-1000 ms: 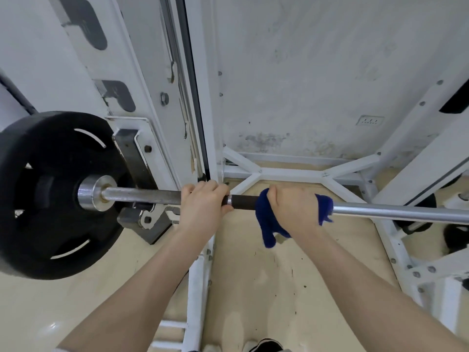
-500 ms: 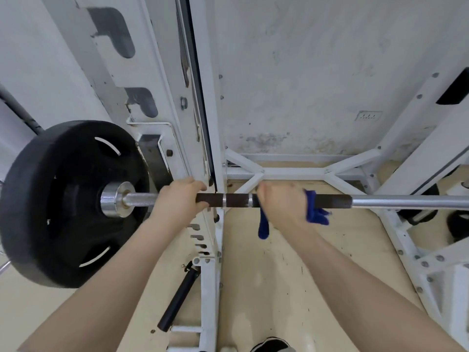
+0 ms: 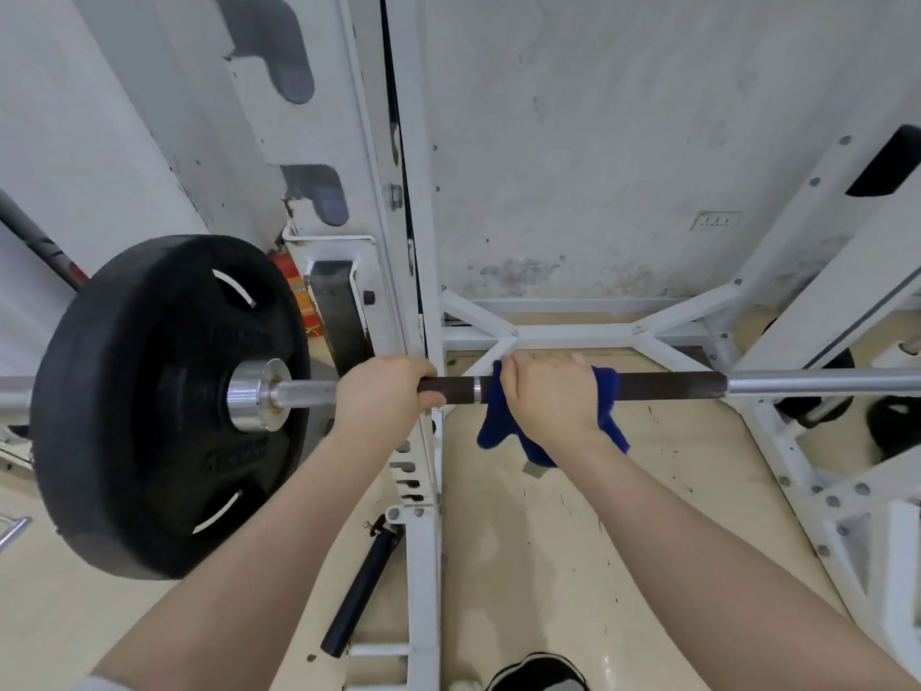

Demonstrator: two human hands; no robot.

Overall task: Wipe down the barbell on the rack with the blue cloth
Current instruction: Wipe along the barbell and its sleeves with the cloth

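The barbell (image 3: 668, 385) lies level across the white rack, with a dark knurled stretch in the middle and bright steel to the right. A black weight plate (image 3: 149, 401) sits on its left end. My left hand (image 3: 383, 394) is closed around the bar just right of the steel collar. My right hand (image 3: 550, 399) presses the blue cloth (image 3: 498, 421) around the dark part of the bar, and cloth ends hang below on both sides of my wrist.
The white rack upright (image 3: 413, 271) stands right behind my left hand, with its base beam (image 3: 423, 566) running toward me. A black peg (image 3: 359, 591) sticks out near the floor. Diagonal white braces (image 3: 807, 481) and more plates (image 3: 892, 426) sit at right. My shoe (image 3: 538, 673) shows at bottom.
My left hand has slid left along the bar, toward the collar, exposing the dark knurling. My right hand still wraps the cloth around the bar, and more cloth now hangs below it.
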